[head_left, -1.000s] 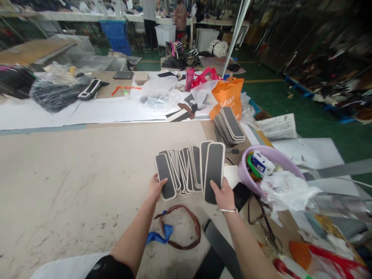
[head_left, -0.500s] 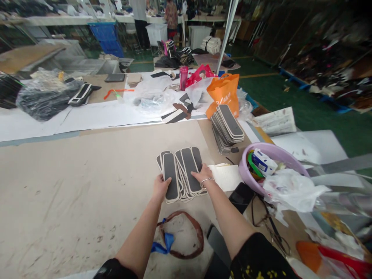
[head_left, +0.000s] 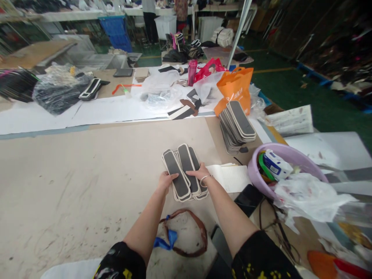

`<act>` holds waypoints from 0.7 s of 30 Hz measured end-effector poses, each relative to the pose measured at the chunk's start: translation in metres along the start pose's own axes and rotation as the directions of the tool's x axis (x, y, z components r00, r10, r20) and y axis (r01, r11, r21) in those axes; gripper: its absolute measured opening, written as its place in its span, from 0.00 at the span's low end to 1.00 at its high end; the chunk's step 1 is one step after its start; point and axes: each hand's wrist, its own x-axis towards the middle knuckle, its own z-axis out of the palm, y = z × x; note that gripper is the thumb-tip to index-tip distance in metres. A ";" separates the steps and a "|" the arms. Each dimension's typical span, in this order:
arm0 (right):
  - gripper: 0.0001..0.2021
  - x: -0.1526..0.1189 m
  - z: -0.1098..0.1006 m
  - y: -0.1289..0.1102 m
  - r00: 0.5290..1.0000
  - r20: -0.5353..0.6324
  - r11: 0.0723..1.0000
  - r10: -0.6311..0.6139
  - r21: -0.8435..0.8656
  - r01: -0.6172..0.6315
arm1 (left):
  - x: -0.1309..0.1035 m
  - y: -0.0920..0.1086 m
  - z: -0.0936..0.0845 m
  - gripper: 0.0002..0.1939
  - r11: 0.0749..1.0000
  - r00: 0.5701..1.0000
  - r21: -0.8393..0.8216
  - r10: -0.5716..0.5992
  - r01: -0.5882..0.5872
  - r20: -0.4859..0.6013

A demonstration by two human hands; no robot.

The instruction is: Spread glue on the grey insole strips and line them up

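Note:
Several dark grey rounded panels with pale edges (head_left: 177, 176) lie overlapped in a loose pile on the table in front of me. My left hand (head_left: 166, 181) grips the pile's left side, thumb on the top left panel. From the right, my right hand (head_left: 199, 173) holds the other side, its thumb across the middle panel (head_left: 187, 161). The fingers of both hands are partly hidden under and behind the panels. A taller stack of the same panels (head_left: 236, 126) stands farther back on the right.
A purple basin (head_left: 252, 170) with a box and plastic bag sits at right, near a notebook (head_left: 229, 178) and black phone (head_left: 248, 199). A brown strap loop (head_left: 203, 236) lies close to me. Behind are an orange bag (head_left: 236, 87) and a pink bottle (head_left: 192, 73).
My hands have drawn closer together, and the fanned panels are squeezed into a narrower pile. The left panel now slants more. The whole view has shifted slightly.

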 end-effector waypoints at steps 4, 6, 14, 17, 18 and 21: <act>0.37 -0.005 -0.001 0.005 1.000 0.004 0.988 0.007 0.154 -0.008 | 0.001 -0.003 0.001 0.21 0.988 0.995 -0.134 0.060 -0.070 -0.082; 0.32 -0.008 -0.001 0.006 0.999 0.029 0.974 0.027 0.225 -0.033 | 0.000 -0.001 -0.003 0.23 0.980 0.996 -0.183 0.067 -0.078 -0.061; 0.24 -0.011 0.000 0.009 0.976 0.196 0.927 0.098 0.339 -0.161 | -0.029 0.014 -0.068 0.24 0.928 0.969 -0.368 0.043 0.051 0.242; 0.26 -0.008 0.005 0.008 0.990 0.117 0.954 0.080 0.280 -0.110 | -0.042 0.024 -0.071 0.25 0.894 0.960 -0.444 0.075 0.054 0.268; 0.26 -0.008 0.008 0.007 0.994 0.093 0.963 0.066 0.254 -0.087 | -0.046 0.028 -0.065 0.25 0.898 0.954 -0.436 0.079 0.057 0.288; 0.21 -0.009 0.019 0.002 0.998 0.056 0.983 0.010 0.180 -0.020 | -0.046 0.035 -0.040 0.26 0.928 0.937 -0.368 0.072 0.063 0.343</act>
